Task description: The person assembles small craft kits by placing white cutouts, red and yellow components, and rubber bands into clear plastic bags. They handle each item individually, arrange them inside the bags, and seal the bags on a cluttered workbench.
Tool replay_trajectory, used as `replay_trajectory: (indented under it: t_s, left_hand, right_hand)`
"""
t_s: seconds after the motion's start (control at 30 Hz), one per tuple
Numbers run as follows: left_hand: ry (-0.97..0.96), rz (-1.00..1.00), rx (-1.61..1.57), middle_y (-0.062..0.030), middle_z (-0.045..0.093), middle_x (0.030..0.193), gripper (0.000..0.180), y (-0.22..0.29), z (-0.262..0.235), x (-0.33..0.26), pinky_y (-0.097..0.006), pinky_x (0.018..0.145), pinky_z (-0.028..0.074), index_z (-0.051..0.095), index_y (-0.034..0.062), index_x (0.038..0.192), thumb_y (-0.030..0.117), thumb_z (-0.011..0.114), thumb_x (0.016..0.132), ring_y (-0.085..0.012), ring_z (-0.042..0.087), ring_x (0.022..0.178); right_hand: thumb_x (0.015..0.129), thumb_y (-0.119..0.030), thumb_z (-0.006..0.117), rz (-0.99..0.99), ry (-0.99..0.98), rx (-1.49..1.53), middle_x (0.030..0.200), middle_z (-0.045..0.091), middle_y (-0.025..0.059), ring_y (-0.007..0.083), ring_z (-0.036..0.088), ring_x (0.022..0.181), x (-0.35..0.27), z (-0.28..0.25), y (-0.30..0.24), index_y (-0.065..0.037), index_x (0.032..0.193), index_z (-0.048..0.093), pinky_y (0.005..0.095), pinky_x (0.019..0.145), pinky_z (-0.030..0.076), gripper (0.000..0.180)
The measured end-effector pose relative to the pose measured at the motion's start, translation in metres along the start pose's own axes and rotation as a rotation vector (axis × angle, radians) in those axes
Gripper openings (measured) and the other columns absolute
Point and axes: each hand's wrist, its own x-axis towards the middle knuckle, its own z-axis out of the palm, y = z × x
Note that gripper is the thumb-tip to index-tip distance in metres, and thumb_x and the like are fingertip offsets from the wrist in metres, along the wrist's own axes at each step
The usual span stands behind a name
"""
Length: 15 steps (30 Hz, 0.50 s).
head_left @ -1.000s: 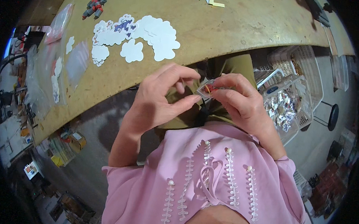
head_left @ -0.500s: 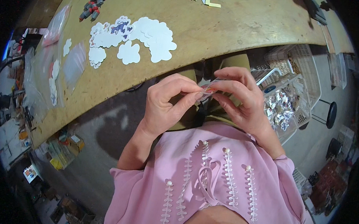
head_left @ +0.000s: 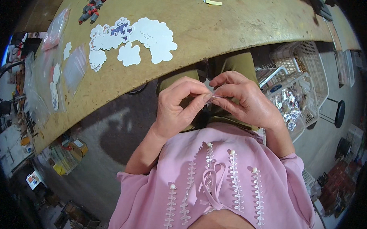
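Observation:
Over my lap, in front of the table edge, my two hands meet at a small clear plastic bag point(head_left: 215, 96). My left hand point(head_left: 176, 105) pinches one side of it between thumb and forefinger. On the other side, my right hand point(head_left: 250, 101) has its thumb and forefinger closed on the bag's edge, with the other fingers bent above. Only a thin, shiny strip of the plastic shows; the fingers hide most of it, and its contents cannot be made out.
On the table point(head_left: 235, 31) lie white cloud-shaped cutouts point(head_left: 159, 41), a printed cutout point(head_left: 121, 29), grey-and-red pieces point(head_left: 93, 8), yellow strips point(head_left: 213, 1) and clear bags point(head_left: 75, 68). To my right, a clear box point(head_left: 289, 104) of shiny pieces stands beside white plastic baskets point(head_left: 320, 79).
Both hands have shifted slightly, and the right fingers have closed nearer to the left. The bag, with reddish contents visible before, now shows only as a thin edge.

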Motion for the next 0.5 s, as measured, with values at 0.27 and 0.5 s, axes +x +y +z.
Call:
replay_trajectory:
  t_s: [0.27, 0.5]
  left_hand:
    - [0.007, -0.164, -0.189, -0.0044, 0.072, 0.096, 0.013, -0.008, 0.011, -0.004, -0.027, 0.076, 0.056, 0.073, 0.0016, 0.099, 0.0, 0.082, 0.091, -0.0115, 0.067, 0.086]
    - [0.045, -0.126, -0.19, -0.0036, 0.07, 0.095, 0.01, -0.004, 0.012, -0.002, -0.026, 0.077, 0.054, 0.071, 0.0012, 0.096, -0.004, 0.078, 0.091, -0.0103, 0.066, 0.085]
  right_hand:
    - [0.091, 0.002, 0.077, 0.005, 0.019, 0.013, 0.118, 0.072, 0.0159, 0.0307, 0.073, 0.103, -0.003, 0.003, 0.0, 0.002, 0.106, 0.073, 0.0375, 0.082, 0.06, 0.016]
    - [0.088, 0.005, 0.077, -0.017, 0.172, -0.127, 0.122, 0.072, 0.0157, 0.0316, 0.075, 0.103, -0.01, 0.005, -0.011, -0.001, 0.112, 0.073, 0.0373, 0.083, 0.061, 0.026]
